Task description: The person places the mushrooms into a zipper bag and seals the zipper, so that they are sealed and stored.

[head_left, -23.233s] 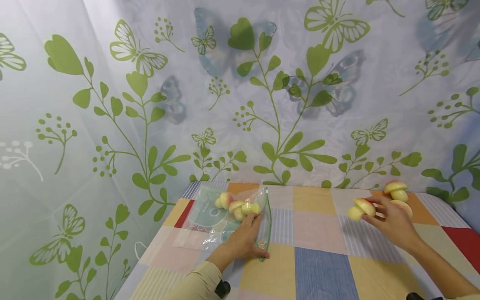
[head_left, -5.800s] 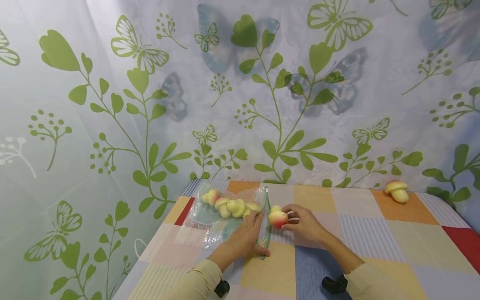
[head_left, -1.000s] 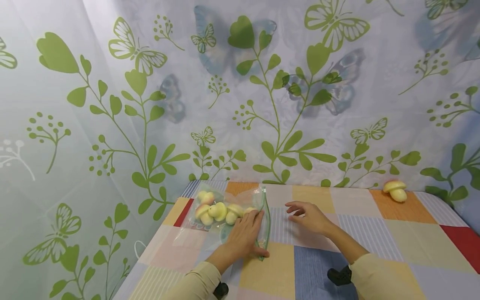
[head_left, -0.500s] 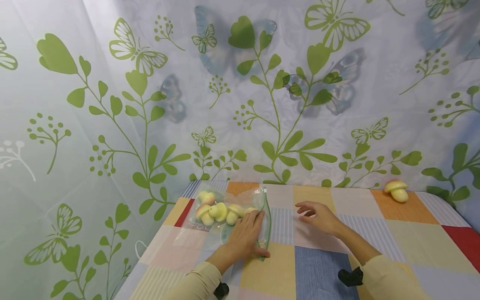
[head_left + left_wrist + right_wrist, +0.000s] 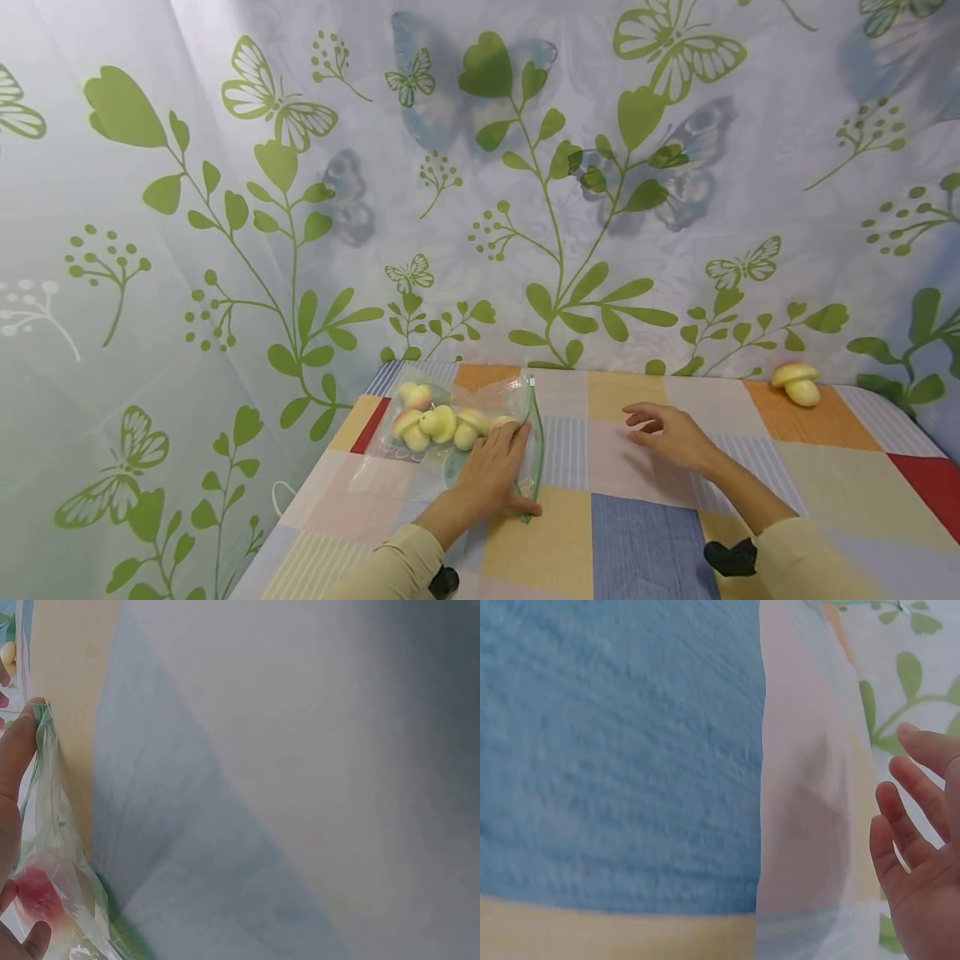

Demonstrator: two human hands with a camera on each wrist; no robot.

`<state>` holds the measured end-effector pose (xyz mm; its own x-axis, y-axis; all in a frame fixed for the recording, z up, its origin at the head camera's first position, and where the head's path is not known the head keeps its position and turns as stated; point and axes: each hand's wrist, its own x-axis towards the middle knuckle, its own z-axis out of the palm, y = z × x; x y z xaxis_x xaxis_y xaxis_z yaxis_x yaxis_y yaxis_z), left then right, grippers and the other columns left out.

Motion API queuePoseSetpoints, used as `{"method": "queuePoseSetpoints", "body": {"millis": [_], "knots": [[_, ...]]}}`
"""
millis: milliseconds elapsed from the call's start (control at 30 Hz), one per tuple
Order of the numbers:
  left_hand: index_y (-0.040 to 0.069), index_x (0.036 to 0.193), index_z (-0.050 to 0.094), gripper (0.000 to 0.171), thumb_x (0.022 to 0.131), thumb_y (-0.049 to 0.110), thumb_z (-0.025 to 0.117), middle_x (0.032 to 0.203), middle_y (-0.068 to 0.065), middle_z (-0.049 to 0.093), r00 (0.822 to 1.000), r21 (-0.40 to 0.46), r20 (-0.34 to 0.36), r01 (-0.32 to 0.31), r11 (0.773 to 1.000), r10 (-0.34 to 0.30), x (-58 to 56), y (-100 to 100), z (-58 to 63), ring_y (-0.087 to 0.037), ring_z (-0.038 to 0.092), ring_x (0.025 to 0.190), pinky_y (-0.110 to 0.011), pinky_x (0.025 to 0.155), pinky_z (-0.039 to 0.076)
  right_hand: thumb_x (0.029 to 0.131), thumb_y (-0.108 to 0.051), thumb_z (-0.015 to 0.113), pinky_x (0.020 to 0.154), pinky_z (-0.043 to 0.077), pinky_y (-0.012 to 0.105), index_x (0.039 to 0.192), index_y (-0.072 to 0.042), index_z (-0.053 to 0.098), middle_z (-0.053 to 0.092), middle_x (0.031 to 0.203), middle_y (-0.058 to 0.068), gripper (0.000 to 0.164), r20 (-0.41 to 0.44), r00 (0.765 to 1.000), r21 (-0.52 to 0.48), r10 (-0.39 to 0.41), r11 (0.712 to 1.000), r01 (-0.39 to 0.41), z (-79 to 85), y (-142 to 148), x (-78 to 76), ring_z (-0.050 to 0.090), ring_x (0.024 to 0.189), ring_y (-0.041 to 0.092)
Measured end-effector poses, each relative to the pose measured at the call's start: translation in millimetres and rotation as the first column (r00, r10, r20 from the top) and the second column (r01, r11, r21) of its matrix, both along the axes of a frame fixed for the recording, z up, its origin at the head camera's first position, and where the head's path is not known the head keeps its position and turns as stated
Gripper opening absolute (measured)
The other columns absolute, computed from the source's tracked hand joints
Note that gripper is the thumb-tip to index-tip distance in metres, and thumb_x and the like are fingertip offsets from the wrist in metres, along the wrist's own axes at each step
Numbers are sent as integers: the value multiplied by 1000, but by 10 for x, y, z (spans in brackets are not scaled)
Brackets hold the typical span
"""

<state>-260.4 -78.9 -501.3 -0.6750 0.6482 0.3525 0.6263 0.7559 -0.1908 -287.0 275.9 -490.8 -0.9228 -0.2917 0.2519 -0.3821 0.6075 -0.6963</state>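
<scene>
My left hand [image 5: 491, 475] rests on a clear zip bag [image 5: 382, 477], fingers stretched over it and thumb at its green zip edge. Several yellow toy mushrooms [image 5: 442, 423] with reddish caps lie inside the bag; the fingers partly hide the one nearest the zip. In the left wrist view a red-capped mushroom [image 5: 41, 896] shows through the plastic beside the fingertips [image 5: 37, 939]. My right hand [image 5: 671, 435] hovers over the middle of the table, holding nothing, its fingers loosely bent. A single toy mushroom [image 5: 797, 383] sits at the back right.
A patchwork cloth [image 5: 645, 533] covers the table. Behind it hangs a pale curtain [image 5: 450, 242] printed with leaves and butterflies. A white cord loop [image 5: 279, 498] sticks out at the table's left edge.
The right hand, which earlier carried mushrooms to the bag, has moved right, away from its mouth, holding nothing. More mushrooms lie in the bag than at first. The left hand stays put.
</scene>
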Motion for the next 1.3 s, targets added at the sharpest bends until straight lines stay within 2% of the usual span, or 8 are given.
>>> {"method": "queuePoseSetpoints", "body": {"millis": [367, 667, 900, 1167, 1300], "knots": [[1, 159, 34, 135, 61, 84, 75, 149, -11, 43, 1000, -6, 9, 0, 1000, 0, 11, 2, 9, -23, 47, 126, -29, 77, 41, 96, -18, 76, 81, 58, 48, 141, 3, 58, 68, 122, 20, 53, 37, 998, 1, -59, 998, 59, 66, 231, 41, 66, 108, 41], [0, 158, 34, 135, 61, 85, 75, 148, -11, 43, 1000, -6, -3, 6, 1000, -6, 4, -3, -1, -24, 48, 126, -29, 77, 42, 96, -18, 76, 76, 59, 41, 140, 6, 58, 69, 120, 22, 53, 5, 992, 40, -123, 992, 123, 99, 446, 27, 68, 105, 41], [1, 158, 35, 135, 61, 85, 75, 149, -12, 42, 1000, -7, -9, 8, 1000, -8, -4, -5, -10, -24, 47, 128, -29, 77, 42, 97, -26, 75, 78, 58, 46, 140, 8, 56, 68, 121, 25, 58, 7, 986, 71, -169, 983, 168, 76, 680, 1, 67, 107, 46], [1, 158, 34, 136, 60, 85, 75, 148, -12, 42, 1000, -6, -3, 6, 1000, -6, -10, 1, -16, -24, 47, 127, -29, 77, 42, 101, -32, 70, 76, 54, 33, 142, 8, 54, 64, 128, 29, 59, -5, 956, 67, -293, 954, 292, 26, 950, -7, 61, 113, 50], [1, 158, 35, 136, 59, 84, 76, 148, -11, 43, 1000, -1, 0, 2, 1000, -2, -6, -6, -6, -24, 47, 127, -29, 77, 42, 102, -35, 68, 75, 51, 31, 142, 9, 52, 62, 130, 30, 62, -6, 946, 69, -324, 944, 323, 32, 1054, 12, 59, 115, 51]]}}
